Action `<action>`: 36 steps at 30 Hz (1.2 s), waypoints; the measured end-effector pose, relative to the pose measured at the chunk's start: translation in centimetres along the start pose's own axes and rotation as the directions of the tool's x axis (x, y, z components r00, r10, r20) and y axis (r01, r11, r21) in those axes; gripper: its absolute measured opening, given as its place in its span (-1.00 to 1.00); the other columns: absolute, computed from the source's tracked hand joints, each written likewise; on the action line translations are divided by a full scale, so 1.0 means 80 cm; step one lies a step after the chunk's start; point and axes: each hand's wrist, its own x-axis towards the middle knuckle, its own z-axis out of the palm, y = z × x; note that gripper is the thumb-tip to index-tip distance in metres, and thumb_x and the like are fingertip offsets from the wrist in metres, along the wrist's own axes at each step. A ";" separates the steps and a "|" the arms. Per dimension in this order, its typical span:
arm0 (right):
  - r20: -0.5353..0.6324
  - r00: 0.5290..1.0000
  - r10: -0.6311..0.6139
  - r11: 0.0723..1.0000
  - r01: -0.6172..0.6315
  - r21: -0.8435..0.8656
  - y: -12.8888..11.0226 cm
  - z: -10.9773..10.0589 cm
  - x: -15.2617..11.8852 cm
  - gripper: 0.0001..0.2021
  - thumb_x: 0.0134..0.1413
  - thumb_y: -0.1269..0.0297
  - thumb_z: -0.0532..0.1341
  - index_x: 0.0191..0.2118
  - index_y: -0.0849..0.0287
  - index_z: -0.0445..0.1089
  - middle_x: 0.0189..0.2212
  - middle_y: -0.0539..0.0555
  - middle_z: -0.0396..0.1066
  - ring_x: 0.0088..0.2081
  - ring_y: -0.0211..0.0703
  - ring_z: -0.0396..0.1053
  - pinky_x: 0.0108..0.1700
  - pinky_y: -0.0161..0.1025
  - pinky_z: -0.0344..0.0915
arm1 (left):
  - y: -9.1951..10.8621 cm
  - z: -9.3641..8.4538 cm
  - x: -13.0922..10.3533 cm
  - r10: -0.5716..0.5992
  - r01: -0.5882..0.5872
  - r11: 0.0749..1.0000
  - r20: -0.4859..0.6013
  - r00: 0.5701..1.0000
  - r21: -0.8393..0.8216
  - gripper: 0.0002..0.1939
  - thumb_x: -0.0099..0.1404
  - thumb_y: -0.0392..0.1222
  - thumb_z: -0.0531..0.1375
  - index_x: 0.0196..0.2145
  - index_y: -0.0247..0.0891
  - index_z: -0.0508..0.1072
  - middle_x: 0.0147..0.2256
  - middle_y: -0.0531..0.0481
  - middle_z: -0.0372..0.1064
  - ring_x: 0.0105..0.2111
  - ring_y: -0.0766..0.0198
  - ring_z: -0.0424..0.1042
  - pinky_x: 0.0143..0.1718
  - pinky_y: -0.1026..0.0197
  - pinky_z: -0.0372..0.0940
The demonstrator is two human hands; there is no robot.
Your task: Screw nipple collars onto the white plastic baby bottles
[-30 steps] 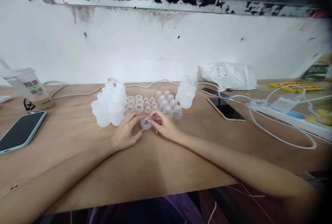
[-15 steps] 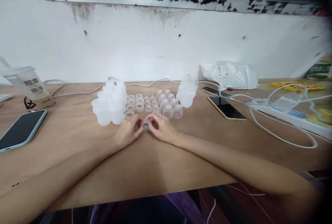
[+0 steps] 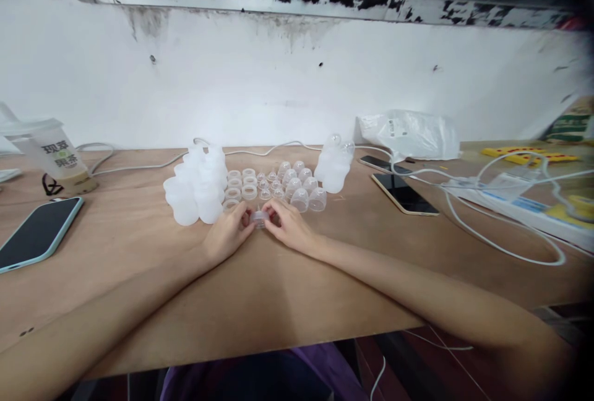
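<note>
Between my left hand (image 3: 231,228) and my right hand (image 3: 288,226) is a small clear plastic bottle ring (image 3: 258,218), held in the fingertips of both just above the table or on it. The fingers of each hand are bent and closed around its sides. What sits inside the ring is too small to make out. Just beyond my hands stand rows of clear rings (image 3: 249,192), small clear nipples (image 3: 264,184) and dome caps (image 3: 299,199). Frosted white bottles (image 3: 185,200) cluster to the left. More bottles (image 3: 332,169), with clear domed tops, stand on the right.
A drink cup (image 3: 60,156) and a phone (image 3: 39,234) lie left. On the right are a phone (image 3: 403,194), a darker phone (image 3: 383,164), a white plastic bag (image 3: 411,133), a power strip (image 3: 515,200) and looped white cables (image 3: 492,243). The wooden table (image 3: 260,302) ends near my body.
The fingertips have shifted slightly apart around the clear ring, and more of it shows now. The ring has moved a little left and away. The rest is unchanged.
</note>
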 end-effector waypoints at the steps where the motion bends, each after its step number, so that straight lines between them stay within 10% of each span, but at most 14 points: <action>1: 0.005 1.000 0.011 1.000 -0.011 0.001 0.000 0.000 0.000 -0.91 -0.08 0.47 0.05 -0.36 0.19 0.17 -0.42 0.03 0.25 -0.39 -0.27 0.22 -0.31 -0.30 0.18 | 0.002 -0.001 0.000 -0.016 0.016 1.000 0.016 1.000 0.019 -0.87 0.15 -0.16 0.04 -0.32 -0.22 0.21 -0.51 0.10 0.23 -0.53 0.36 0.23 -0.52 0.31 0.12; 36: 0.085 0.994 0.062 0.998 -0.065 0.029 0.005 0.007 0.006 -0.87 -0.11 0.44 0.04 -0.36 0.15 0.09 -0.54 -0.07 0.17 -0.52 -0.32 0.13 -0.44 -0.35 0.08 | 0.004 0.005 0.007 -0.034 0.034 0.999 0.021 0.999 0.030 -0.91 0.09 -0.24 0.04 -0.38 -0.23 0.18 -0.56 0.09 0.22 -0.57 0.32 0.23 -0.56 0.28 0.09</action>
